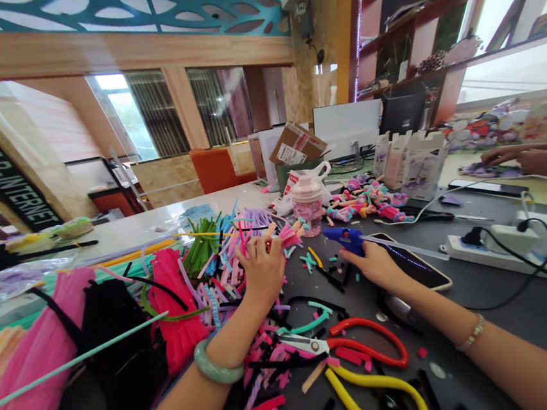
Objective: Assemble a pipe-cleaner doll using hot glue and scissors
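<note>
My left hand point(263, 267), with a jade bangle on its wrist, has its fingers curled round a small pink pipe-cleaner piece point(292, 233); part of it is hidden by the fingers. A blue hot glue gun point(347, 239) is gripped in my right hand point(378, 264), its nozzle pointing left toward the pink piece. A clear glue stick point(403, 247) sticks out of its back. Below my hands lie red-handled scissors point(371, 340) and yellow-handled pliers or cutters point(378, 388), among cut pipe-cleaner scraps point(268, 399).
Pink bundles point(57, 342), a black bundle point(120, 348) and green stems point(203, 247) of pipe cleaners cover the left. A pink lidded cup point(307, 205) stands behind my hands. A phone point(412, 262) and power strip point(514, 249) lie right. Another person's hands point(534, 157) work far right.
</note>
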`<move>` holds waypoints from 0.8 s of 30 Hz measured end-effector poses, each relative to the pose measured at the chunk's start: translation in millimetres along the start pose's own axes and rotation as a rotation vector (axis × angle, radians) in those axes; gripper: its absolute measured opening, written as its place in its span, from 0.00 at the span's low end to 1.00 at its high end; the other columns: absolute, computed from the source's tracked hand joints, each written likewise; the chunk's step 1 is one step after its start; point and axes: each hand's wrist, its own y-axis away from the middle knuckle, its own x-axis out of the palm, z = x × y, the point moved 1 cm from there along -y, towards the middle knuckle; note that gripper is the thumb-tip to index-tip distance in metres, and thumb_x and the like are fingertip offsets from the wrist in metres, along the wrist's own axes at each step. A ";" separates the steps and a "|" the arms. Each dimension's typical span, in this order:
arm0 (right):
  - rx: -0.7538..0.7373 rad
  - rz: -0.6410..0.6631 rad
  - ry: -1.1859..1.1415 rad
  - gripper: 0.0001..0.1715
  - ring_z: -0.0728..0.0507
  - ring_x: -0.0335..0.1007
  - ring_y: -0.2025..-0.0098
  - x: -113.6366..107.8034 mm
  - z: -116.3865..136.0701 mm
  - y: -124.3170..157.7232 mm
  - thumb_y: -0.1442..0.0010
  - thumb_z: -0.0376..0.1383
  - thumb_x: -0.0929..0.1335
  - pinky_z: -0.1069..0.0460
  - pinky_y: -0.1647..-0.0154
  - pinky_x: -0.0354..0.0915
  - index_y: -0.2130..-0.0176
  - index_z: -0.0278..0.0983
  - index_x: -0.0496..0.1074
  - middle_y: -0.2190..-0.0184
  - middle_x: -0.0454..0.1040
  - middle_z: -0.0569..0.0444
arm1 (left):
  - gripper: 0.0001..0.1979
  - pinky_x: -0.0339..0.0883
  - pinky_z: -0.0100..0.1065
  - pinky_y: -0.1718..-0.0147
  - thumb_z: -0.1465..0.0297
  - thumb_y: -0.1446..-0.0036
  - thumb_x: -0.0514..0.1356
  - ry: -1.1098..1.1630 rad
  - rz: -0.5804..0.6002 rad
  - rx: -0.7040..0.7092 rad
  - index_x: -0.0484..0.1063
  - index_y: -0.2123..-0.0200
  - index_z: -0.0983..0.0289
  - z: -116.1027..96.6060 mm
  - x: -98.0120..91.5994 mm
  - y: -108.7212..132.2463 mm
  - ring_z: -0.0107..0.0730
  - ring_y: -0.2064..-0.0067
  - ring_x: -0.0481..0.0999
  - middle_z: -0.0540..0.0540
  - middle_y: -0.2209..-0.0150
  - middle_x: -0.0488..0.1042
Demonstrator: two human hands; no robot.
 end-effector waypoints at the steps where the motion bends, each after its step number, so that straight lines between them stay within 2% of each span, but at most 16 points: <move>1: -0.006 0.000 0.039 0.12 0.39 0.75 0.69 0.3 -0.5 -0.1 0.46 0.42 0.66 0.48 0.68 0.68 0.68 0.35 0.74 0.72 0.78 0.48 | 0.11 0.47 0.63 0.47 0.71 0.40 0.50 0.005 -0.009 0.000 0.68 0.56 0.61 -0.5 -0.4 0.0 0.51 0.48 0.64 0.62 0.53 0.70; 6: -0.016 0.025 0.115 0.12 0.38 0.75 0.60 1.3 0.4 -0.7 0.43 0.38 0.66 0.47 0.60 0.67 0.61 0.33 0.72 0.63 0.78 0.43 | 0.11 0.45 0.62 0.45 0.70 0.39 0.50 0.013 -0.058 -0.014 0.67 0.56 0.63 -1.4 -0.4 0.1 0.50 0.49 0.65 0.62 0.54 0.72; 13: -0.005 0.116 0.231 0.12 0.38 0.75 0.59 -6.7 19.4 4.1 0.44 0.36 0.68 0.48 0.58 0.66 0.60 0.30 0.71 0.63 0.77 0.41 | 0.09 0.49 0.62 0.47 0.71 0.41 0.52 0.002 -0.132 -0.016 0.67 0.57 0.64 0.2 0.9 0.8 0.50 0.51 0.67 0.62 0.57 0.73; 16: -0.018 0.164 0.262 0.24 0.37 0.72 0.52 -17.4 33.1 13.8 0.44 0.35 0.69 0.47 0.52 0.65 0.49 0.27 0.66 0.55 0.75 0.37 | 0.08 0.50 0.61 0.48 0.71 0.41 0.52 -0.013 -0.159 -0.013 0.67 0.58 0.63 0.6 1.6 1.1 0.49 0.52 0.68 0.61 0.57 0.74; 18: 0.023 0.237 0.312 0.38 0.35 0.68 0.46 -27.7 42.0 24.6 0.44 0.35 0.68 0.46 0.49 0.63 0.39 0.23 0.54 0.48 0.70 0.31 | 0.08 0.50 0.61 0.48 0.70 0.41 0.53 -0.016 -0.162 -0.021 0.67 0.58 0.63 0.9 2.3 1.1 0.49 0.52 0.68 0.61 0.58 0.74; 20: 0.094 0.361 0.391 0.44 0.33 0.66 0.44 -40.4 51.9 39.1 0.42 0.34 0.66 0.44 0.46 0.61 0.36 0.17 0.44 0.46 0.66 0.25 | 0.08 0.49 0.61 0.47 0.70 0.42 0.54 -0.013 -0.159 -0.028 0.67 0.58 0.64 1.0 2.8 0.9 0.49 0.52 0.68 0.61 0.58 0.74; 22: 0.096 0.423 0.465 0.41 0.32 0.66 0.44 -55.5 66.2 57.2 0.41 0.33 0.65 0.43 0.44 0.60 0.37 0.16 0.47 0.45 0.65 0.24 | 0.09 0.49 0.61 0.47 0.70 0.42 0.54 -0.008 -0.156 -0.030 0.67 0.58 0.64 1.0 3.1 0.7 0.49 0.52 0.67 0.61 0.58 0.73; 24: 0.021 0.461 0.478 0.32 0.33 0.68 0.46 -71.0 87.0 79.1 0.41 0.34 0.65 0.44 0.47 0.63 0.40 0.23 0.60 0.47 0.69 0.30 | 0.09 0.50 0.60 0.47 0.70 0.43 0.54 -0.001 -0.153 -0.034 0.67 0.58 0.64 0.8 3.2 0.4 0.50 0.51 0.67 0.61 0.58 0.73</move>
